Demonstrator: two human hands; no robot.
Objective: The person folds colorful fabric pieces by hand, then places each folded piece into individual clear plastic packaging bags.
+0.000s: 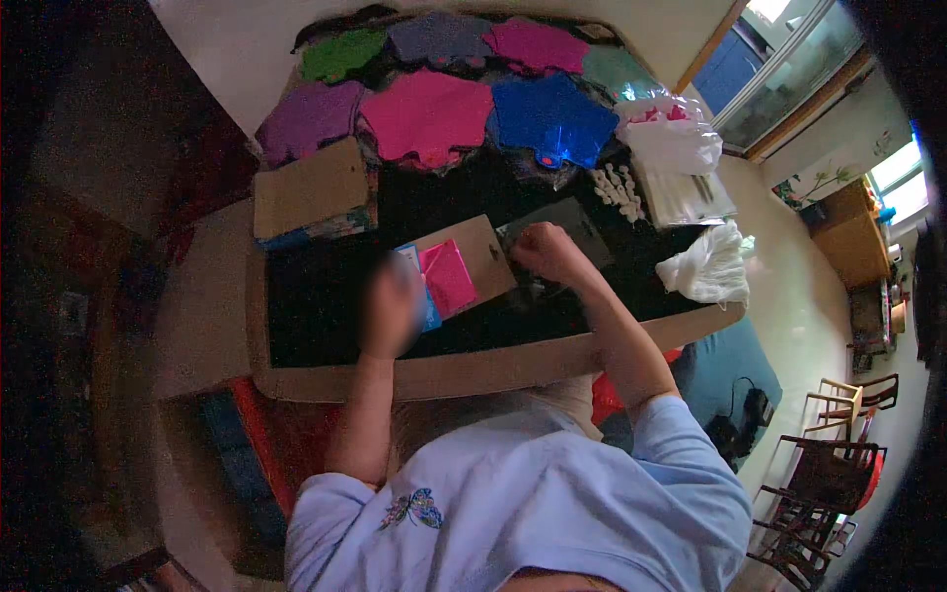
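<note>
My left hand (390,301) is at the left side of a blue-and-white printed card (432,314); blur covers its fingers, so its grip cannot be made out. Against that card lies a flat bright pink piece (456,279), both on a tan cardboard sheet (493,259) set at a slant. Further right, my right hand (543,249) is closed at the left edge of a thin, see-through plastic bag (580,229) that looks dark against the black table cover (335,306). Its fingertips are mostly hidden under the hand.
Folded cloth pieces in wavy-edged shapes, such as a pink one (426,113) and a blue one (552,120), line the far side. A cardboard stack (311,192) stands left. White beads or knotted cords (619,192), plastic bags (686,195) and a white yarn bundle (705,266) lie right.
</note>
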